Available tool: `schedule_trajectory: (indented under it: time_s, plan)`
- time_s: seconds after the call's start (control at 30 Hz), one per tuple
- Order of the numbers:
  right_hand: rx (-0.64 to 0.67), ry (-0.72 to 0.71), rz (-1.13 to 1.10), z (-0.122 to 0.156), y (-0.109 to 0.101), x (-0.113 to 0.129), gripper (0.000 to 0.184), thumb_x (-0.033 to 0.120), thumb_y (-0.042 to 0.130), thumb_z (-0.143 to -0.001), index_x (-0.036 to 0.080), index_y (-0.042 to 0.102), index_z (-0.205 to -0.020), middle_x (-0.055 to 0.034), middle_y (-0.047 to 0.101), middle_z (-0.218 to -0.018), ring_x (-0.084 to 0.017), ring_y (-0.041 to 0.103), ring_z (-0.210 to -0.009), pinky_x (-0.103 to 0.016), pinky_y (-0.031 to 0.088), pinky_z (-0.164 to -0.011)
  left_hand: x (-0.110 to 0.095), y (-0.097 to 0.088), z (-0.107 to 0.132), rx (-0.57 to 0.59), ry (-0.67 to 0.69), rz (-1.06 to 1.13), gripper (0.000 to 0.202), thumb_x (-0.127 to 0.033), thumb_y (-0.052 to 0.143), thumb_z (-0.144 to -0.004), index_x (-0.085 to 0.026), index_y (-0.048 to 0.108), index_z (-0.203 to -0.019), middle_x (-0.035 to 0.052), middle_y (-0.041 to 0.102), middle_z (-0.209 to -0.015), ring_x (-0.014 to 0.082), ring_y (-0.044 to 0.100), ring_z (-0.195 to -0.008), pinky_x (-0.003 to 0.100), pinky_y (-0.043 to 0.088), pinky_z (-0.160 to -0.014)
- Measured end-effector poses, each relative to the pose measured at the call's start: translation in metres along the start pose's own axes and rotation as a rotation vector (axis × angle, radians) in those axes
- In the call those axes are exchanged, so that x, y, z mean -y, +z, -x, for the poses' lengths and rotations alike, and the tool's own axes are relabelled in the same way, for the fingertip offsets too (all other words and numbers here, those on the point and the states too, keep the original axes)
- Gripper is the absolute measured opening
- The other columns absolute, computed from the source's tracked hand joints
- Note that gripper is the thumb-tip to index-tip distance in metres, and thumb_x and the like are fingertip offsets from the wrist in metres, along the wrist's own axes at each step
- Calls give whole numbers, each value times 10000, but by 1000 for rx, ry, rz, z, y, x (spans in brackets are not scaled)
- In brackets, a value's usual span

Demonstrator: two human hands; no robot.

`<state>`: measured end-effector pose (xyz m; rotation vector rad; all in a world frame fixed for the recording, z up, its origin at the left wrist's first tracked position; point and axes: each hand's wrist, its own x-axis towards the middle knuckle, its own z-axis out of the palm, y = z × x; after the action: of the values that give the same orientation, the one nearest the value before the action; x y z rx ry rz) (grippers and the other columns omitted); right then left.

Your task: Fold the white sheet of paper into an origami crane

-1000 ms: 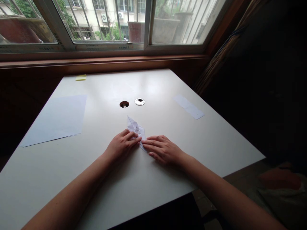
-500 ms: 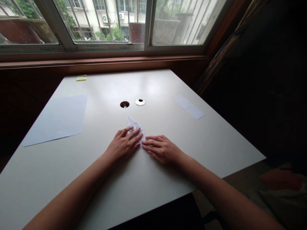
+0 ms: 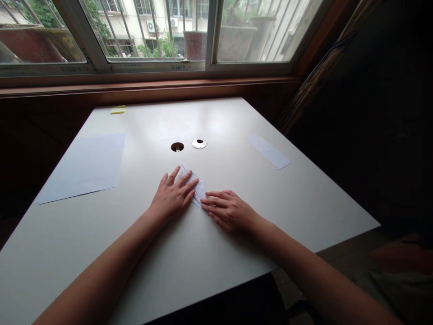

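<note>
A small folded piece of white paper [image 3: 199, 188] lies flat on the white table [image 3: 189, 253] near its middle. My left hand [image 3: 173, 195] lies on top of the paper with its fingers stretched out and spread, pressing it down. My right hand [image 3: 227, 210] rests to the right of it, fingers extended flat, with the fingertips on the paper's right edge. Most of the folded paper is hidden under my left hand.
A white sheet [image 3: 84, 166] lies at the table's left. A narrow paper strip [image 3: 268, 150] lies at the right. A round cable hole [image 3: 177, 146] and its cap [image 3: 199, 143] sit beyond the hands. A yellow sticky pad [image 3: 117, 109] sits at the far left corner, under the window.
My left hand has slid forward over the folded paper and opened flat. The raised flap of the paper now lies pressed down. My right hand has stayed put.
</note>
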<state>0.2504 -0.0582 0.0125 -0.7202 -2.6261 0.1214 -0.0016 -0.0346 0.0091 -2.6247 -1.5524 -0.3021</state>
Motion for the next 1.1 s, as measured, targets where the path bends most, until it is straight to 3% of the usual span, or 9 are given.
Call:
schedule_trajectory:
  time_s: [0.2,0.4,0.5,0.63,0.67,0.8,1.1]
  plan:
    - [-7,1,-17,-1,0,-1,349,225,534,-967,218,647,-1297,-79,694,-1282,-225,574,-1282,-383,436,-1029,0,1,0,-59,-68,4,445,-439,408,-1003,-372,526,-1428,20,355,-1605,353,186,-1523,617,249,-1178]
    - [-7,7,-40,1,0,-2,346,222,541,-964,230,645,-1294,-57,703,-1268,-221,576,-1289,-389,441,-1036,5,5,1,-168,4,43,459,-378,470,-991,-290,518,-1439,65,332,-1614,369,178,-1524,660,242,-1176]
    - [-25,20,-39,2,-1,-4,332,225,554,-962,239,656,-1277,-58,719,-1236,-223,592,-1270,-389,451,-1024,8,2,3,-197,141,71,474,-293,470,-995,-264,475,-1468,76,375,-1591,332,186,-1530,645,194,-1209]
    - [-30,31,-33,4,-3,-7,324,230,564,-961,247,663,-1269,-47,724,-1227,-232,590,-1269,-396,453,-1016,7,3,5,-104,440,139,444,-270,448,-1015,-269,485,-1457,41,505,-1507,240,338,-1483,535,163,-1261]
    - [-30,36,-31,4,-3,-8,323,231,565,-961,247,664,-1269,-44,722,-1233,-233,591,-1268,-398,452,-1016,6,4,6,-79,462,152,434,-284,437,-1022,-258,491,-1452,39,520,-1494,222,374,-1465,500,178,-1265]
    - [-31,37,-35,4,-4,-10,324,229,566,-958,245,666,-1267,-40,722,-1232,-233,598,-1257,-402,453,-1013,3,8,6,-7,389,152,450,-347,380,-1045,-218,468,-1467,53,490,-1513,191,414,-1440,427,219,-1254]
    - [-53,33,-59,5,-4,-7,356,208,566,-950,242,649,-1295,-42,724,-1228,-231,609,-1248,-404,460,-1005,6,5,0,24,208,95,508,-416,315,-1052,-225,397,-1516,54,415,-1563,226,359,-1472,475,212,-1244]
